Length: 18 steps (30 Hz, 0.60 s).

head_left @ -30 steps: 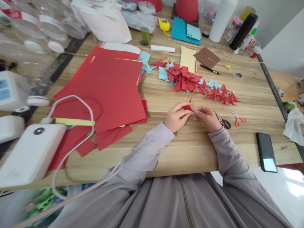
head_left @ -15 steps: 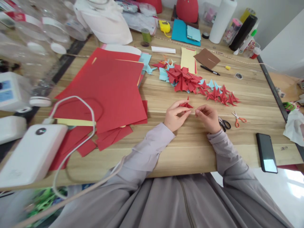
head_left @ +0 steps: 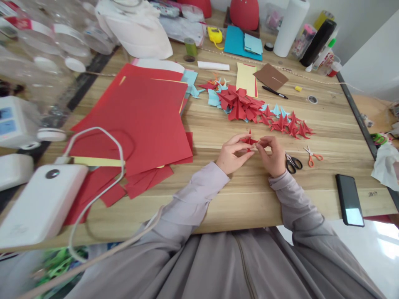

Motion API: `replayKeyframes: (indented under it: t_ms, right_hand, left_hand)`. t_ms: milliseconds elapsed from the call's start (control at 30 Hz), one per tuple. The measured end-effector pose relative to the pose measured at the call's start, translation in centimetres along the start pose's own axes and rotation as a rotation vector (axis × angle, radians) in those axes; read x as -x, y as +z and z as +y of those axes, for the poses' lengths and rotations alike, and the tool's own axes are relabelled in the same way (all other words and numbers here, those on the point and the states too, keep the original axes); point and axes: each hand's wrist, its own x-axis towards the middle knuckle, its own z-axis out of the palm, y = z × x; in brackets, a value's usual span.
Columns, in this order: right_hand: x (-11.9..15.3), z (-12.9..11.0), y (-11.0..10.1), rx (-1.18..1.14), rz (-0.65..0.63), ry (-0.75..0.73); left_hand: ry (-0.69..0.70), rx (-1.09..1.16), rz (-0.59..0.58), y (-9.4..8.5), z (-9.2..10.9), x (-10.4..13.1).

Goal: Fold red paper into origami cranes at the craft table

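A small red folded paper crane (head_left: 249, 140) is pinched between the thumb and fingers of my left hand (head_left: 232, 153). My right hand (head_left: 272, 155) is closed in a pinch at the crane's right tip, its fingertips meeting the paper and nearly touching my left fingers. Part of the crane is hidden behind the fingers. Just beyond my hands lies a heap of red folded paper pieces (head_left: 238, 101), and a row of red paper cranes (head_left: 293, 124) trails off to its right. Black-handled scissors (head_left: 293, 163) rest beside my right wrist.
Large red paper sheets (head_left: 146, 120) cover the left of the table, near a white power bank (head_left: 43, 203) with a looping cable. Orange-handled scissors (head_left: 312, 156) and a phone (head_left: 349, 199) lie to the right. A pen (head_left: 274, 92) and brown paper (head_left: 270, 77) are farther back.
My right hand has moved left to meet the crane. The crane has turned and shifted slightly right in my left fingers, with its point now standing up.
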Motion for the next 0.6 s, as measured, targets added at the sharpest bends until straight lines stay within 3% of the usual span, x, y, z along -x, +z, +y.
replayKeyframes:
  t_ms: [333,467,600]
  right_hand:
    - [-0.24,-0.19,-0.09,0.083,0.002,-0.098]
    - [-0.33,-0.01,-0.08,0.102,0.016,-0.160]
    - [-0.30,0.49,-0.02,0.074,0.023,-0.132]
  left_hand:
    - [0.023,-0.027,-0.005,0.04,-0.12,-0.06]
    - [-0.034,0.025,-0.041,-0.07,-0.04,0.07]
    - [-0.105,0.170,-0.069,-0.11,-0.16,0.28]
